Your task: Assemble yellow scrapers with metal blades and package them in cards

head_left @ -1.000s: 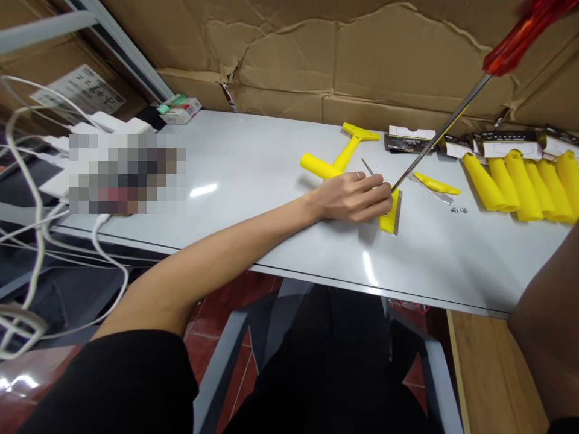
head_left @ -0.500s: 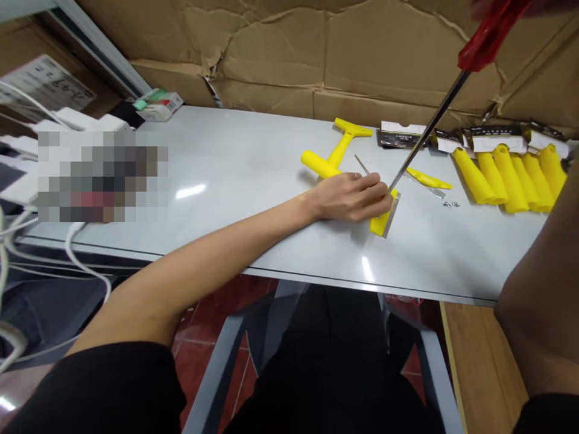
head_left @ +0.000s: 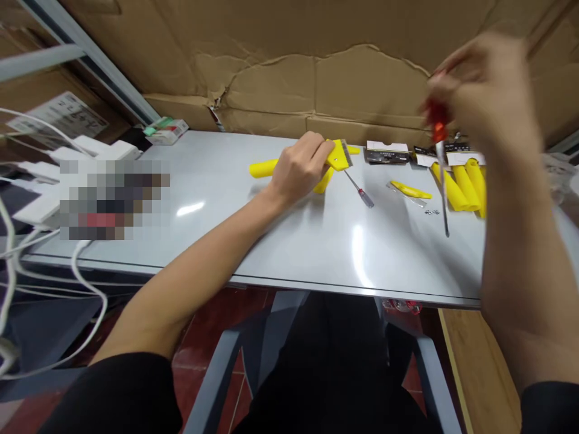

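My left hand (head_left: 301, 166) is closed on a yellow scraper (head_left: 337, 158), lifted off the table with its metal blade tilted up to the right. More yellow plastic sticks out behind and below that hand; which piece it belongs to is partly hidden. My right hand (head_left: 484, 90), blurred by motion, grips a red-handled screwdriver (head_left: 438, 123) whose long shaft points down over the table. A small screwdriver (head_left: 365, 198) lies on the white table (head_left: 217, 241) between the hands. Right of it are a thin yellow piece (head_left: 411, 190), a clear-looking strip and several tiny screws (head_left: 432, 212).
Several yellow handles (head_left: 461, 190) with black-and-white packaging (head_left: 386, 152) line the back right, partly behind my right arm. A white power strip (head_left: 40, 202) with cables occupies the left end. A small box (head_left: 167, 131) sits at the back left, against cardboard (head_left: 271, 84).
My left hand has raised the scraper off the table and moved left, turning its blade upward. My right hand has brought the screwdriver down into view, its tip now away from the scraper.
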Tool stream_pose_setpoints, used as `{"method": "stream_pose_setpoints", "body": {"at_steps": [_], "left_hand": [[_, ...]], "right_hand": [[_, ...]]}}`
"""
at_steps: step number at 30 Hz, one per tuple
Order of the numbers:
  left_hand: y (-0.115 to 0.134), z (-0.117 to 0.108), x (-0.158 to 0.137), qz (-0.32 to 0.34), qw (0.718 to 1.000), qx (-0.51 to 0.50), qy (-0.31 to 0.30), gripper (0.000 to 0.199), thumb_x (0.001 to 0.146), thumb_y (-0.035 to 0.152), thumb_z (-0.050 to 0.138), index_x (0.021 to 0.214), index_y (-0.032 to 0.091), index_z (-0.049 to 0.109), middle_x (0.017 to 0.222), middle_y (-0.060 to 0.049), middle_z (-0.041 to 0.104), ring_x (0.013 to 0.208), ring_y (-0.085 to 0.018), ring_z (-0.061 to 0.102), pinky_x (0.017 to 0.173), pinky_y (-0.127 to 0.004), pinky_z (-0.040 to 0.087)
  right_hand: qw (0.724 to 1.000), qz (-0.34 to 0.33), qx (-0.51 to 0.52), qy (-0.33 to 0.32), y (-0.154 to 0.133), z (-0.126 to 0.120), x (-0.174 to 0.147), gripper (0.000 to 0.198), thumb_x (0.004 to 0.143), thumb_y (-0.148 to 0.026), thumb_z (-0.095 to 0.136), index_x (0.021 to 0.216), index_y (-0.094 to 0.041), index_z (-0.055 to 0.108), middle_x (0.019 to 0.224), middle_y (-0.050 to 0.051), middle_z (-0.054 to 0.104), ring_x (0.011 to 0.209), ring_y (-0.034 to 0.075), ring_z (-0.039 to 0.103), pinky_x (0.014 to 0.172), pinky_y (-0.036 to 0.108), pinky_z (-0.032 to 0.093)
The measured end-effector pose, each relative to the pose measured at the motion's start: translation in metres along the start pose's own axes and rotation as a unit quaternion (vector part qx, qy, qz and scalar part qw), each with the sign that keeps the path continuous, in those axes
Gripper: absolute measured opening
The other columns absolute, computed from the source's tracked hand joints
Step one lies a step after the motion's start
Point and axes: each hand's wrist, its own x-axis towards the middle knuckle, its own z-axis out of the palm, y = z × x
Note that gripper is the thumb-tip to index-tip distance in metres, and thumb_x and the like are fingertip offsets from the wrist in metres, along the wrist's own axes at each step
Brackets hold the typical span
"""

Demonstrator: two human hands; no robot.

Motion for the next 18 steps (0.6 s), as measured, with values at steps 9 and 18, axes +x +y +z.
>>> {"method": "stream_pose_setpoints", "body": {"at_steps": [9, 18], "left_hand": [[0.022, 0.002, -0.001, 0.075, 0.995, 0.064, -0.001, 0.032, 0.111, 0.011, 0.040, 0.101, 0.018, 0.070, 0.091, -0.011, 0.069, 0.086, -0.024, 0.065, 0.064, -0.036, 0.044], [0.025, 0.008, 0.001, 0.010, 1.000, 0.010, 0.003, 0.044, 0.113, 0.014, 0.038, 0.142, 0.019, 0.070, 0.112, -0.015, 0.071, 0.109, -0.029, 0.065, 0.087, -0.044, 0.056]], "right_hand": [[0.961, 0.028, -0.241, -0.132, 0.062, 0.094, -0.001, 0.016, 0.089, -0.024, 0.077, 0.100, -0.013, 0.079, 0.090, 0.011, 0.073, 0.098, 0.027, 0.069, 0.102, 0.043, 0.056], [0.931, -0.044, -0.357, -0.054, 0.094, 0.082, 0.008, 0.040, 0.105, -0.034, 0.062, 0.137, -0.014, 0.076, 0.142, 0.022, 0.067, 0.137, 0.038, 0.057, 0.114, 0.053, 0.047]]}}
